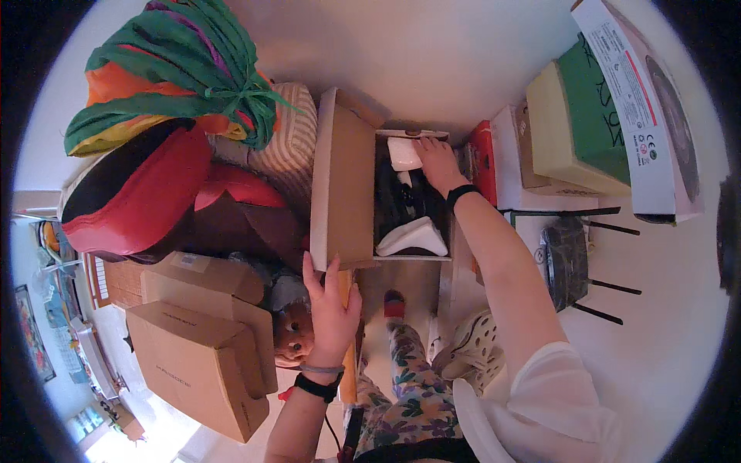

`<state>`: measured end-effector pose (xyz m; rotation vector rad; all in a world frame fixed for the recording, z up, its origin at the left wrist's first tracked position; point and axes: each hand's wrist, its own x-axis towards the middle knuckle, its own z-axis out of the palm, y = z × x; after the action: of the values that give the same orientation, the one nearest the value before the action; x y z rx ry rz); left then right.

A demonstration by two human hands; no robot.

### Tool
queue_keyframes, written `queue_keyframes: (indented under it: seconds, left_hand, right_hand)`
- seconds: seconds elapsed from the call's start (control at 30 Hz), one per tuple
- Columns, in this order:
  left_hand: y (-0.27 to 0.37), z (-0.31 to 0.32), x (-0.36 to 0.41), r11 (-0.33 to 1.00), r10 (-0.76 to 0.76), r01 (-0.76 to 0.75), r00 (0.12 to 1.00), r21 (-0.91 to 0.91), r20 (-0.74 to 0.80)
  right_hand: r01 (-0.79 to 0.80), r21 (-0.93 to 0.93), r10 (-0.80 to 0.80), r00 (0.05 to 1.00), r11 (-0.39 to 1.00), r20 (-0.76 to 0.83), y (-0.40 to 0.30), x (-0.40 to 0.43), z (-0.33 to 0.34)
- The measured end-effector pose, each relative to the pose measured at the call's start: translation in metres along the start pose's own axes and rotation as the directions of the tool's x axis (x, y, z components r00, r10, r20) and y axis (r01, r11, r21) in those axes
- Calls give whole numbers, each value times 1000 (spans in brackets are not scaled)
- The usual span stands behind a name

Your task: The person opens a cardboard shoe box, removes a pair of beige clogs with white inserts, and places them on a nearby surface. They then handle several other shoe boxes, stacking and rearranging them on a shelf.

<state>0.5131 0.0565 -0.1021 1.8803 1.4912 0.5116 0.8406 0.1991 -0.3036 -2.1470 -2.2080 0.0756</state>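
An open cardboard box (347, 191) lies before me with its lid raised to the left. Inside it are dark items (399, 199), a white curved piece (412, 237) at the near end and a small white packet (404, 153) at the far end. My right hand (437, 162) reaches into the box, its fingers at the right edge of the packet; whether they grip it cannot be told. At the lid's near corner, the fingertips of my left hand (333, 312) touch the cardboard, fingers apart.
Left of the box are a green and orange cloth bundle (173, 75), a red and black bag (139, 191), a striped cushion (292, 127), brown cartons (191, 370) and a doll's face (294, 335). On the right stand stacked boxes (550, 121), a black router (564, 263) and a white perforated clog (474, 347).
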Motion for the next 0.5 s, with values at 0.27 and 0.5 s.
queue_keyframes:
  seconds: [0.27,0.5]
  left_hand:
    - [-1,-7,-4,1000,13,-13,1000,13,-14]
    - [3,-7,-1,999,15,-14,999,-44,39]
  right_hand:
    - [-11,218,45,987,976,-151,-35,-29,-34]
    - [-217,714,-73,933,666,352,-43,-137,-78]
